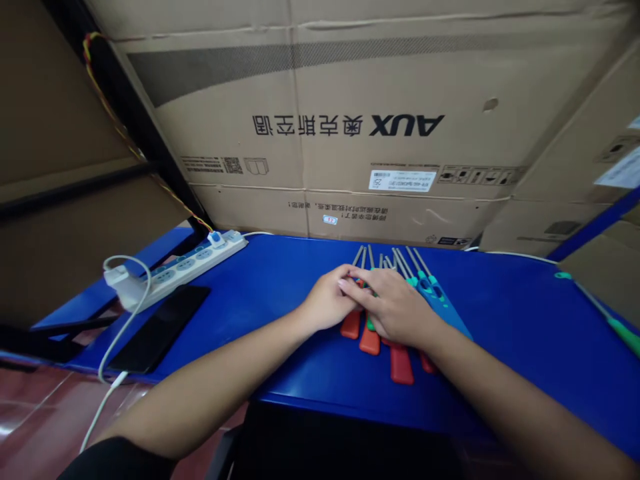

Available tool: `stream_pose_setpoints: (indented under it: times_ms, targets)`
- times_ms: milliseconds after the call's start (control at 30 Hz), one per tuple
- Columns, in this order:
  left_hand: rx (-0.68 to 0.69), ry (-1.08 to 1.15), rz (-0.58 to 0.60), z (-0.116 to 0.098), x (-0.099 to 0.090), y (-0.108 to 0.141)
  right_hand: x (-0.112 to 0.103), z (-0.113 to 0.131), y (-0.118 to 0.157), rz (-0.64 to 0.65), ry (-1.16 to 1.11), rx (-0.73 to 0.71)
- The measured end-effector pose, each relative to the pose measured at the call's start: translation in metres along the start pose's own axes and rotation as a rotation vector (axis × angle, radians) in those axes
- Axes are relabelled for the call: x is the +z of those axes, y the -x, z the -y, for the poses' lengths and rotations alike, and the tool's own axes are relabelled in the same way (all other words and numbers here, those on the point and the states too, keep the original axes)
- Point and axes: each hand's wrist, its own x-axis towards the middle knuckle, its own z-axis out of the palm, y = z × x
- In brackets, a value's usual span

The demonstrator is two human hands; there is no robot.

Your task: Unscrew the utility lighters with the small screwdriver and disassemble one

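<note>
A cluster of long-stemmed pieces, apparently utility lighters (370, 342), is lying at the middle of the blue tabletop (265, 287). Metal stems (371, 256) are pointing rearward; orange and red handles are pointing toward the operator.

The left hand (330, 298) and the right hand (397, 308) are meeting over the cluster and hiding its middle. Left fingers are curling in narrowly; right fingers are bending across to the left fingertips. Whether either hand is gripping a lighter cannot be told.

Risks: The lighters are lying close together and partly overlapping, so lifting one could drag or scatter its neighbours. The right forearm (495, 363) is crossing the end of the blue handle (445, 301); a low sweep could be knocking it askew.

Edges and room: The red handle (401, 365) is lying near the front edge, so a pull toward the body could be sending it over. The stem tips are stopping just short of the cardboard panel (310, 220), limiting rearward travel. Leftward, blue surface is extending to the black phone (163, 327) and power strip (175, 272); the looping white cable (146, 283) is posing a snag hazard. Rightward, surface is extending toward a green-handled rod (597, 308).
</note>
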Motion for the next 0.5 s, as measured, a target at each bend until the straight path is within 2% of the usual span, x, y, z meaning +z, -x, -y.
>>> stream_pose_setpoints:
  times_ms: [100,167,200,300,333,367,433,467,500]
  targets:
    - [-0.135,0.229,0.061,0.001,0.005,0.002,0.002,0.004,0.005,-0.061,-0.060,0.053]
    - [-0.149,0.309,0.089,-0.001,0.004,0.003,-0.004,0.006,0.007,-0.097,-0.088,0.046]
    - [-0.137,0.317,0.133,-0.003,0.002,0.003,-0.007,0.007,0.007,-0.130,-0.087,0.039]
    - [-0.125,0.344,0.375,-0.007,-0.012,0.000,-0.016,0.010,0.009,-0.204,-0.014,0.024]
    - [-0.136,0.347,0.408,-0.007,-0.019,-0.003,-0.018,0.009,0.010,-0.220,0.019,0.030]
    - [-0.153,0.321,0.376,-0.005,-0.027,-0.006,-0.020,0.008,0.011,-0.232,0.037,0.053]
    - [-0.192,0.135,0.151,0.000,-0.041,-0.014,-0.021,0.001,0.014,-0.265,-0.010,0.168]
    - [-0.205,-0.059,0.032,0.003,-0.047,-0.018,-0.021,-0.004,0.016,-0.281,-0.068,0.258]
    - [-0.202,-0.289,-0.027,0.007,-0.052,-0.021,-0.021,-0.010,0.018,-0.295,-0.137,0.357]
